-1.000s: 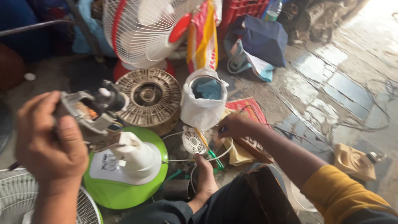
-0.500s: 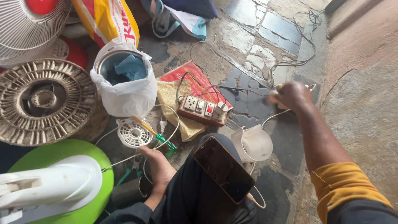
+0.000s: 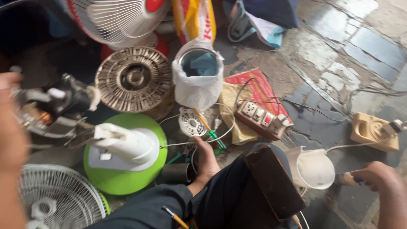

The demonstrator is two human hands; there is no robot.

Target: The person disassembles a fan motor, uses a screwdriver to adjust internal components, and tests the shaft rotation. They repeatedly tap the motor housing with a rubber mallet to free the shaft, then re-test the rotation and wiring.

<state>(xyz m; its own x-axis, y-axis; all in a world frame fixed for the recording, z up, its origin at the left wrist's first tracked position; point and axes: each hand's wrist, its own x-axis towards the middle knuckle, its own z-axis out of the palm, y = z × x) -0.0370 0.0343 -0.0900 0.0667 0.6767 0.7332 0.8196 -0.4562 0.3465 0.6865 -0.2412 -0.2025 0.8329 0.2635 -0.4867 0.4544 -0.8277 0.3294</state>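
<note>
At the far left the left hand (image 3: 10, 127) is blurred, but its grip looks closed on the side of a fan motor (image 3: 59, 106), a dark block with bare metal brackets and a stub shaft. The motor is held up off the floor (image 3: 330, 55), above a white wire fan guard (image 3: 59, 199). Just right of the motor a white fan neck (image 3: 123, 146) rises from a round green base (image 3: 114, 182), and beyond them lies a dusty ribbed metal disc (image 3: 133, 78).

As I judge it, the motor handles best with the palm under its body, fingers clear of the shaft and any loose leads, and held away from the fan neck so nothing snags.

In the middle a tin lined with a white bag (image 3: 197, 80) stands beside a small white round part (image 3: 191, 122) and a green-handled screwdriver (image 3: 216, 140). Thin white wires loop round these, so they are a likely thing to catch.

Further right a brown power strip (image 3: 260, 118) rests on a red packet, and a white cone-shaped housing (image 3: 313, 167) lies near the person's knee. At the near right the right hand (image 3: 377, 178) has its grip closed on a slim tool (image 3: 349, 179) just beside that housing. I cannot tell what kind of tool it is. A beige socket box (image 3: 373, 131) sits beyond, with a cord running to it. A short, firm hold near the tip should give the best control here.
</note>
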